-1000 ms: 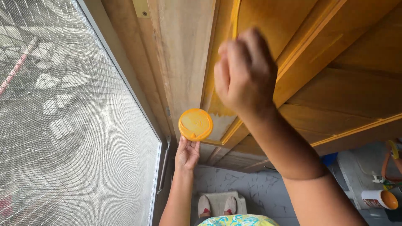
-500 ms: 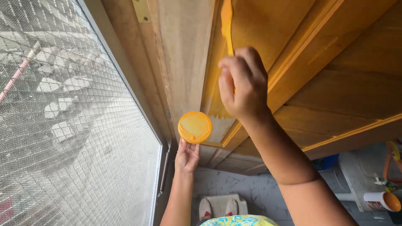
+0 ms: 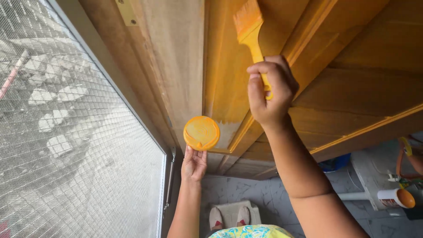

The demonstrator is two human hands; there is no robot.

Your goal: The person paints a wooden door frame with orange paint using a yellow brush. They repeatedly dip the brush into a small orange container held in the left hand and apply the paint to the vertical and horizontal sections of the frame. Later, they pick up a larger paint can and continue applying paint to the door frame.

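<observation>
1. Standing in front of both hands, a wooden door (image 3: 343, 66) fills most of the view, its surface partly coated in yellow paint.
2. Left of the left hand, a wire mesh screen (image 3: 66, 132) covers a window.
3. Below the hands lies a grey tiled floor (image 3: 273, 194).
4. The right hand (image 3: 269, 94) is closed around the handle of a yellow paintbrush (image 3: 251, 31), bristles pressed to the door above it.
5. The left hand (image 3: 194, 163) grips a round yellow lid (image 3: 201, 132) by its lower edge, fingers curled, holding it up just beside the door.
6. Far right of the right hand, a small paint can (image 3: 396, 198) lies on its side.
</observation>
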